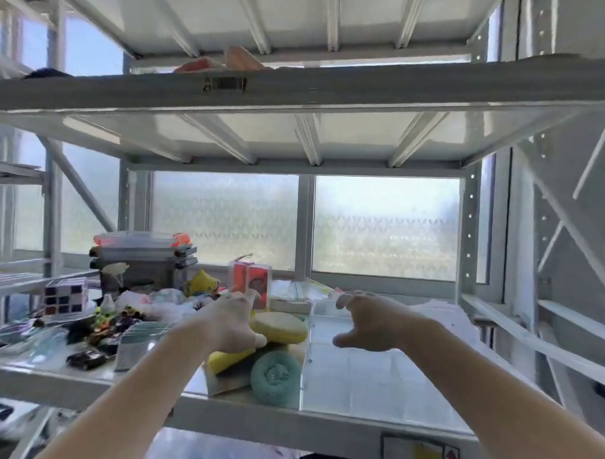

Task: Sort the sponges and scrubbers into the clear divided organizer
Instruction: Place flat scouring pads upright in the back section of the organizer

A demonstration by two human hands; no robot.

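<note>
A clear divided organizer (357, 379) lies on the right half of the metal shelf. To its left sits a pile: an oval yellow sponge (280, 326), a flat yellow sponge (226, 360) and a round teal scrubber (276, 377) at the front. My left hand (234, 321) rests palm down on the pile, its thumb against the flat yellow sponge; whether it grips it is unclear. My right hand (366, 322) hovers over the organizer's far compartments, fingers spread, holding nothing.
Clutter fills the shelf's left side: a puzzle cube (65, 295), stacked lidded boxes (142, 254), dark packets (87, 357), plastic bags. A red-and-clear box (249, 280) stands behind the sponges. Another shelf (299, 88) hangs overhead. The front shelf edge (287, 424) is near.
</note>
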